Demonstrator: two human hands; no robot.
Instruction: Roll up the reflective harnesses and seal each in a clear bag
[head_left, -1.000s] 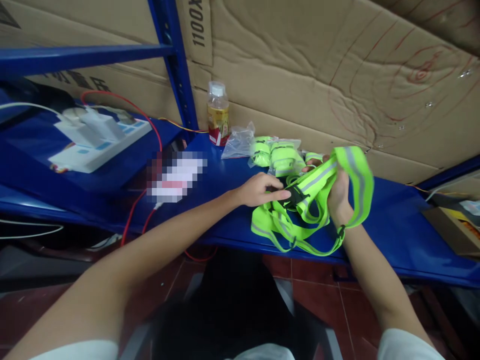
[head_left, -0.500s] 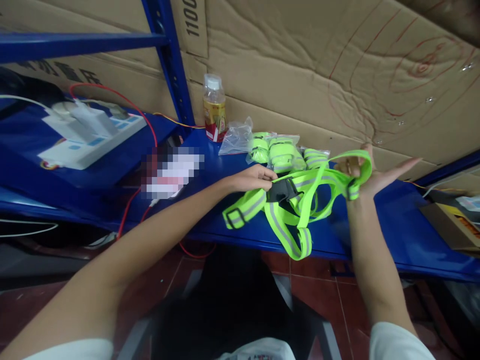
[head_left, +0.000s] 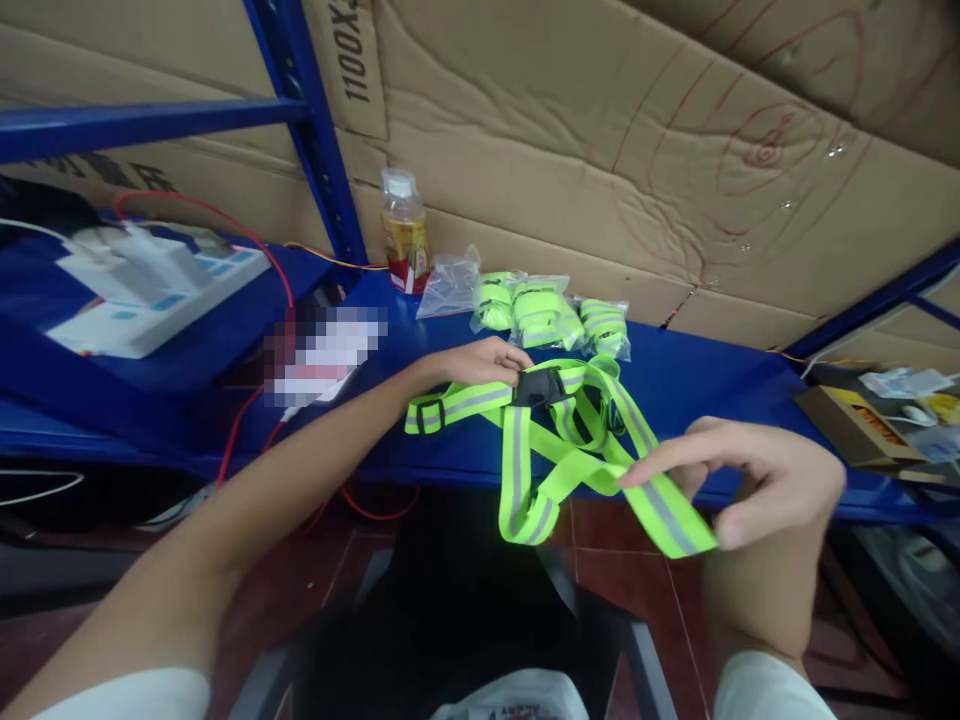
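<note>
A neon-green reflective belt [head_left: 516, 470] with a grey stripe hangs in loose loops over the front of the blue bench. My left hand [head_left: 487, 362] is closed on it beside the black buckle [head_left: 537, 387]. A black slider [head_left: 430, 416] sits on the strap end lying to the left. My right hand [head_left: 757, 480] is at the right-hand loop, index finger stretched across the strap and thumb at its lower edge. That loop is held out toward me, past the bench edge. My right hand's other fingers are curled and partly hidden.
Bagged green belts [head_left: 541, 312] lie along the back of the blue bench [head_left: 720, 385]. Beside them are a clear plastic bag [head_left: 450, 283] and a bottle [head_left: 406, 240]. A power strip [head_left: 157, 300] with cables is at left, an open cardboard box [head_left: 855, 425] at right.
My right hand has come down and toward me, turning from palm up inside the loop to fingers over the strap. The loops have spread lower; my left hand keeps its hold near the buckle.
</note>
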